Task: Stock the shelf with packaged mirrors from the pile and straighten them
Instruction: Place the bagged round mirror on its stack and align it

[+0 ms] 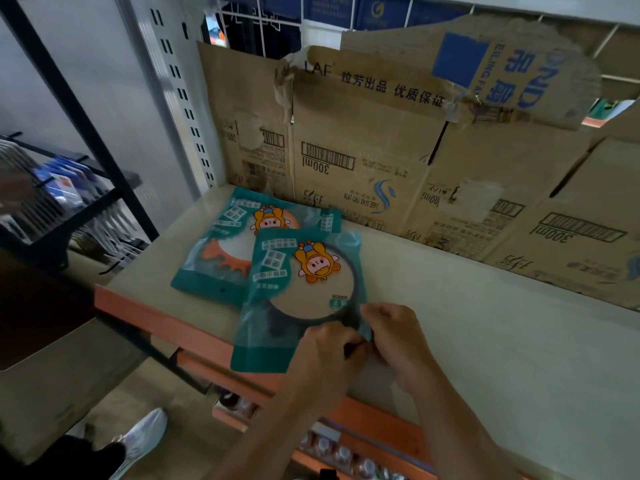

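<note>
On shelf (485,323), at front edge: two hands on front pack (301,296).
Left hand (329,344) and right hand (394,337) sit close together, fingers curled, both pinching the near right corner of the front pack. This packaged mirror lies flat, near end overhanging the orange shelf lip, far left part overlapping the rear pack (225,251). Flattened cardboard (381,150) stands along the shelf back.

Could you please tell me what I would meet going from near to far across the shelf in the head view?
Left hand and right hand → dark-framed mirror pack → orange-framed mirror pack → cardboard sheets.
</note>
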